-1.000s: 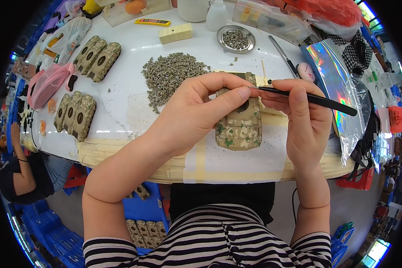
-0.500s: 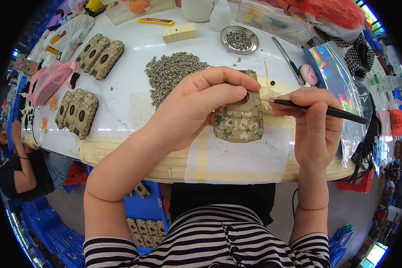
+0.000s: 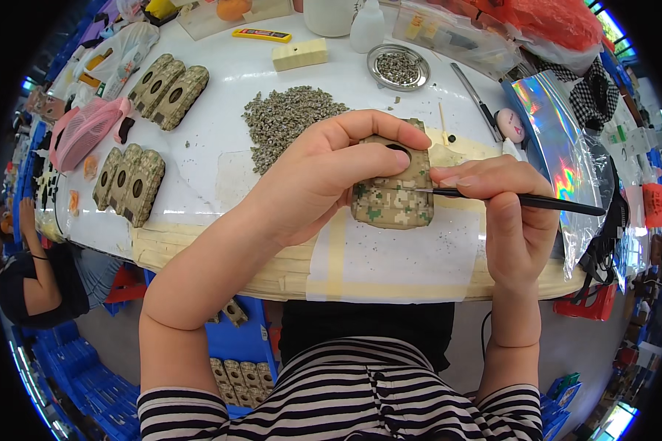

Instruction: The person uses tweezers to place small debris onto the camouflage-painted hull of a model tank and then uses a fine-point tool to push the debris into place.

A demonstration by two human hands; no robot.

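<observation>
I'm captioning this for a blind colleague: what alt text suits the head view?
A person's left hand holds a camouflage casing while the right hand holds a slim black tool, its tip at the casing. Heaped small pieces and similar casings lie on the white table.

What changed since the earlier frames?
The right hand moved the black pointed tool from beside the left hand toward the body, its tip now over the near half of the camouflage piece. No pickup or release shows; both holds and the speckled pile stayed.
</observation>
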